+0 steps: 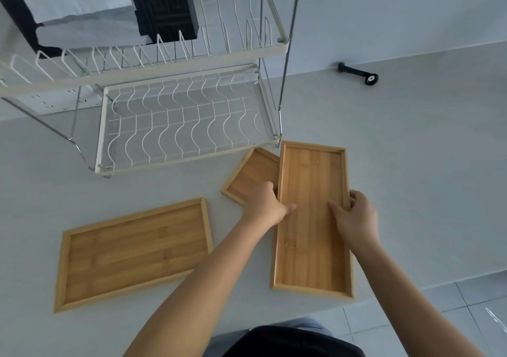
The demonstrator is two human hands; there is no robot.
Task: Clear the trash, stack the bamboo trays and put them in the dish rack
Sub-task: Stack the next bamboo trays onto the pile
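Note:
A long bamboo tray (312, 181) is held lengthwise in front of me, its far end over part of a smaller bamboo tray (253, 175). My left hand (264, 204) grips its left rim, thumb inside the tray. My right hand (354, 216) grips its right rim, thumb inside too. A third, wide bamboo tray (131, 252) lies flat at the left. The white two-tier dish rack (181, 120) stands behind the trays, and nothing sits on its lower wire shelf.
On the rack's upper tier lie a black block (164, 5) and pale folded cloth (82, 0). A small black handle with a wheel (358, 72) lies by the wall at right. The counter edge and tiled floor (452, 310) are at lower right.

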